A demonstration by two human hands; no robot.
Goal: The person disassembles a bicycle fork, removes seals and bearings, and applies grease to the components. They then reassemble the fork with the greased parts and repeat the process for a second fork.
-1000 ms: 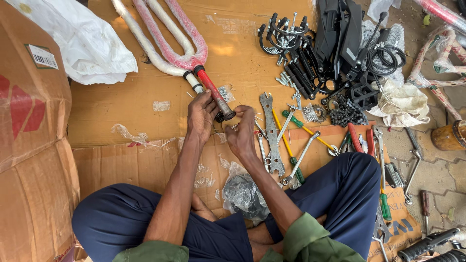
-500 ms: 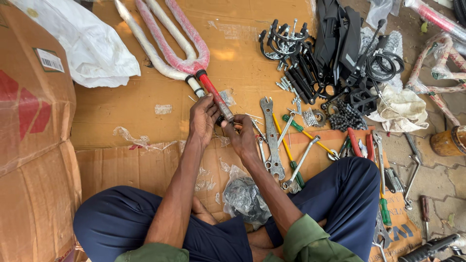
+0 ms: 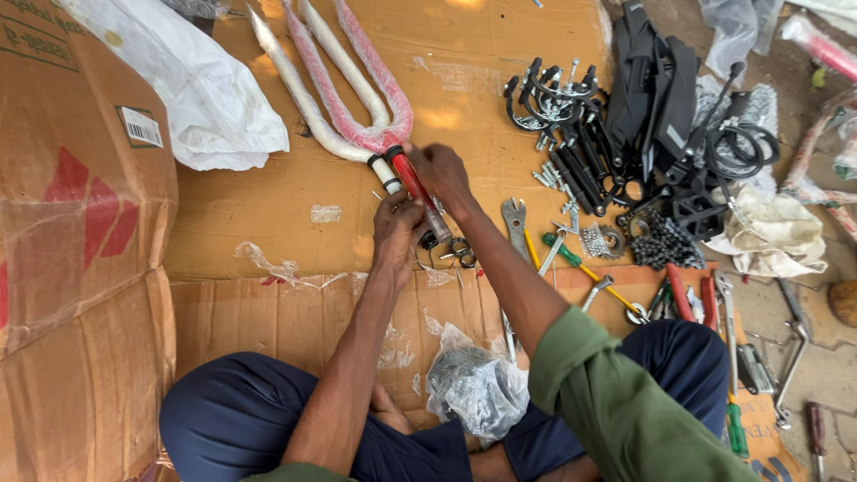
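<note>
The fingers (image 3: 406, 214) of the left hand (image 3: 397, 234) are curled round the lower end of the red steerer tube (image 3: 418, 191) of a bicycle fork (image 3: 348, 107), pinching it close to a small metal clip (image 3: 457, 253) that lies just beside the tube's tip; the fingers of the right hand (image 3: 439, 171) are clenched over the tube higher up, right where it meets the fork crown. The fork lies flat on a sheet of cardboard (image 3: 268, 205) spread on the floor, its two legs wrapped in clear film over red and white and running away from the person toward the top of the scene. The person sits cross-legged in dark blue trousers (image 3: 241, 419) with a green sleeve (image 3: 616, 402) on the right arm. A crumpled clear plastic bag (image 3: 475, 386) sits between the knees. To the left stands a large cardboard box (image 3: 80, 250), with a white plastic bag (image 3: 192, 89) resting against it. To the right of the hands lie a flat spanner (image 3: 515, 223), a yellow-shafted screwdriver with a green handle (image 3: 580, 268), red-handled pliers (image 3: 687, 295) and a heap of black bicycle parts (image 3: 643, 116), with a bundle of white cloth (image 3: 772, 234) beyond them.
</note>
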